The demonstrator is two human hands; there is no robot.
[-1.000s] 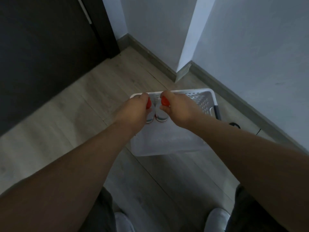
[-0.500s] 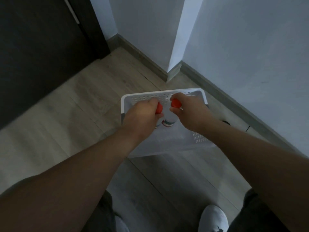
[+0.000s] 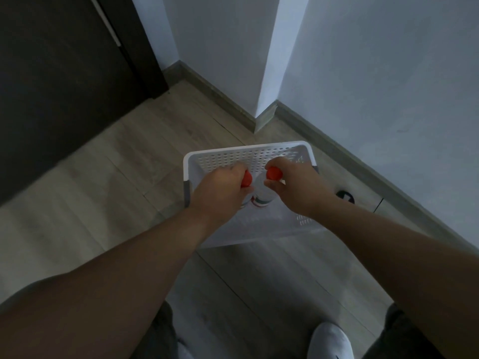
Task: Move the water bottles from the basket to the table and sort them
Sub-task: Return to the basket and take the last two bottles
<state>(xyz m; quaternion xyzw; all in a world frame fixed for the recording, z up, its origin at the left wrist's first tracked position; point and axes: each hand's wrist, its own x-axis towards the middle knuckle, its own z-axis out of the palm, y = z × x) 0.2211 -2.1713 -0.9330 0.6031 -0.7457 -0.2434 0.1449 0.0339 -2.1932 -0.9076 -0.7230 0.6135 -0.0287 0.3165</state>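
Head view shows two water bottles held upright and close together over the white basket, which stands on the wooden floor near a wall corner. The left bottle is gripped just under its red cap by the left hand, whose fingers are curled round the neck. The right bottle is held in the same way by the right hand, thumb and fingers closed below the cap. Compared with one second ago, the two hands have been drawn a little apart, and more of the basket's perforated far side is uncovered behind them, while both grips are kept as they were. It is judged from this that the bottles are being taken up out of the basket, so the picking step is almost finished. Whether their bases are already free of the basket cannot be told. No table is seen, so carrying and sorting are not yet begun.
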